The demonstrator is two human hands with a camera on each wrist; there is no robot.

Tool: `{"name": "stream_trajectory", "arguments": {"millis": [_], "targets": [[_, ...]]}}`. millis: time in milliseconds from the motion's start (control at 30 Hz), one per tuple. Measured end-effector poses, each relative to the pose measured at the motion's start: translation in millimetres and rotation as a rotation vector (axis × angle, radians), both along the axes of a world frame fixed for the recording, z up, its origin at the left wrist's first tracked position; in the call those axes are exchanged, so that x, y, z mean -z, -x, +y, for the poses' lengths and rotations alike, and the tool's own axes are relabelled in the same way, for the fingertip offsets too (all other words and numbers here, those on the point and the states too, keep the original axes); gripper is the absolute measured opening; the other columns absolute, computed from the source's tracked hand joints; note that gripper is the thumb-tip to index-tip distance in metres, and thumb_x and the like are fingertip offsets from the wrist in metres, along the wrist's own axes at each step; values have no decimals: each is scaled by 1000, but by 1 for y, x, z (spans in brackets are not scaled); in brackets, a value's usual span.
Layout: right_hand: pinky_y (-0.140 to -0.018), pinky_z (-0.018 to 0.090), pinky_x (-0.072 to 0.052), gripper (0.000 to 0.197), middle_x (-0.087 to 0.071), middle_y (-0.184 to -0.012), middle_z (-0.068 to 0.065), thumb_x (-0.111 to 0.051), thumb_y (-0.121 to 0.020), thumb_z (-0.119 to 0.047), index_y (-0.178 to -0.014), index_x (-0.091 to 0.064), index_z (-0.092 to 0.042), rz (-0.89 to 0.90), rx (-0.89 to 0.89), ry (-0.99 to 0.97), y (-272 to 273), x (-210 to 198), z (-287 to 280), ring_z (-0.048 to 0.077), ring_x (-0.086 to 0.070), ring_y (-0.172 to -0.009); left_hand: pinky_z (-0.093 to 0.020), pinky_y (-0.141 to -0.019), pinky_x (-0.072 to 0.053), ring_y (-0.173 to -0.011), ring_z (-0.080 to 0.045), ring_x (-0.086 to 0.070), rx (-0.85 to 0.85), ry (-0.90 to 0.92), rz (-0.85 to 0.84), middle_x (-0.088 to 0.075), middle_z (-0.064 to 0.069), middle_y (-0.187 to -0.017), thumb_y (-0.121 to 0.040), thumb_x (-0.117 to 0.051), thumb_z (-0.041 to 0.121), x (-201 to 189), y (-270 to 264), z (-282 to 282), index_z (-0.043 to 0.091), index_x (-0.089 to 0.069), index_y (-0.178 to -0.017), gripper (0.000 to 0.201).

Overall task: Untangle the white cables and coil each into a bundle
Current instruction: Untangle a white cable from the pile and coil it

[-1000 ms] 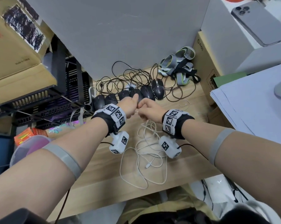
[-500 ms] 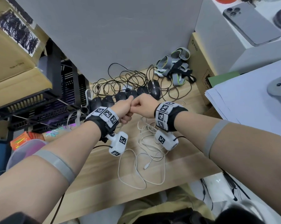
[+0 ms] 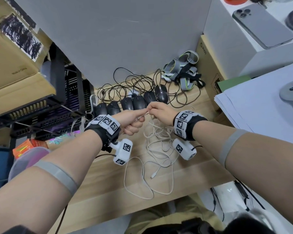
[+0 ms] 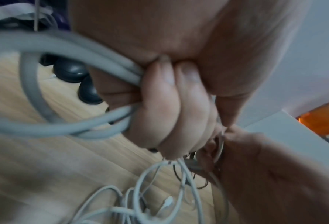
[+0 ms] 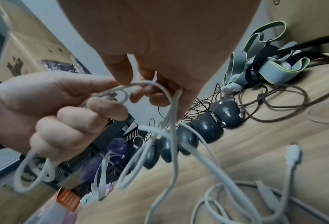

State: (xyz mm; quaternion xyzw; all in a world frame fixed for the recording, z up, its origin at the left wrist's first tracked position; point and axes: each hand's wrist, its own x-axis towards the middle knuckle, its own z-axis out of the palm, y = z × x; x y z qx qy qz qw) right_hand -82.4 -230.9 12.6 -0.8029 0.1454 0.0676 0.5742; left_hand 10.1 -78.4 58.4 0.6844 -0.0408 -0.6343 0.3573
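Above the wooden table (image 3: 95,179), my left hand (image 3: 134,123) is closed in a fist round several loops of white cable (image 4: 63,84). From the right wrist view those loops (image 5: 33,171) hang below its fingers (image 5: 79,121). My right hand (image 3: 159,112) is right beside the left hand and pinches a strand of the same white cable (image 5: 159,89) at its fingertips. From both hands the white strands drop to a loose tangle of white cable (image 3: 159,149) on the table. One free plug (image 3: 154,175) lies in that tangle near the front.
A row of black computer mice (image 3: 134,103) with tangled dark cords (image 3: 130,85) lies just beyond my hands. Grey straps (image 3: 182,70) sit at the back right. A black crate rack (image 3: 41,107) stands left, a paper stack (image 3: 260,107) right.
The two fists were pressed together; now my right hand has drawn slightly up and away from the left, and a short white strand shows between them. The tangle on the table has shifted little.
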Motion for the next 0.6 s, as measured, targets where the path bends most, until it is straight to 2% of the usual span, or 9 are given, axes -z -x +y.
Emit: {"name": "stream_trajectory", "arguments": {"millis": [67,133,200,300,333,400,433,500,600], "targets": [[-69,39,-49,21,-57,-72,-1,-47,-92,-21,-75,-56,-27,19,-45,36,2,-4,-2,16,-54,-67,-13,-32,-12,-32,-5,-17,-76,83,38,-21,9,-46,-101,-40,56,-5,-3,-1,24,-33,-65,49],[-70,34,-50,24,-63,-75,-2,-46,-97,-28,-76,-58,-23,56,-108,105,7,-3,-3,14,-59,-68,-14,-34,-9,-33,-4,-16,-137,156,48,-19,9,-45,-101,-41,53,-8,-5,-2,25,-27,-62,50],[-67,30,-46,23,-63,-76,-2,-46,-98,-29,-80,-57,-20,93,-162,177,12,1,-2,12,-57,-68,-15,-35,-8,-33,-4,-16,-174,221,44,-20,9,-44,-102,-42,47,-8,-6,-2,24,-26,-61,50],[-71,31,-46,16,-63,-82,2,-46,-97,-20,-90,-59,-13,190,-239,315,19,19,-3,17,-58,-75,-14,-36,-9,-32,-4,-18,-213,291,61,-22,9,-42,-104,-41,39,-9,-6,-1,20,-39,-62,46],[-73,34,-48,17,-65,-84,5,-45,-96,-19,-90,-59,-12,236,-235,358,22,25,-4,22,-59,-78,-14,-36,-10,-32,-4,-18,-224,313,68,-23,10,-42,-103,-42,37,-10,-6,0,19,-45,-64,44],[-68,35,-49,21,-63,-78,7,-43,-96,-22,-81,-56,-14,328,-206,409,32,37,-10,26,-59,-73,-15,-35,-12,-32,-5,-20,-244,381,80,-26,10,-41,-101,-46,36,-15,-10,0,19,-51,-66,39],[-67,35,-49,21,-62,-76,6,-43,-95,-22,-79,-54,-15,354,-198,426,36,42,-12,27,-59,-71,-16,-35,-12,-32,-5,-21,-257,415,81,-27,10,-41,-101,-47,35,-17,-13,0,19,-52,-67,38],[-72,37,-53,16,-66,-82,7,-44,-96,-24,-85,-53,-18,374,-194,443,42,45,-14,28,-63,-76,-17,-34,-13,-32,-6,-23,-281,464,87,-28,11,-41,-101,-47,34,-23,-20,-1,19,-53,-65,39],[-77,42,-56,20,-70,-87,11,-41,-96,-26,-88,-55,-15,389,-186,443,39,42,-12,31,-66,-80,-16,-35,-11,-33,-6,-17,-310,500,107,-26,11,-40,-101,-46,35,-31,-25,-3,20,-53,-63,41]]}}
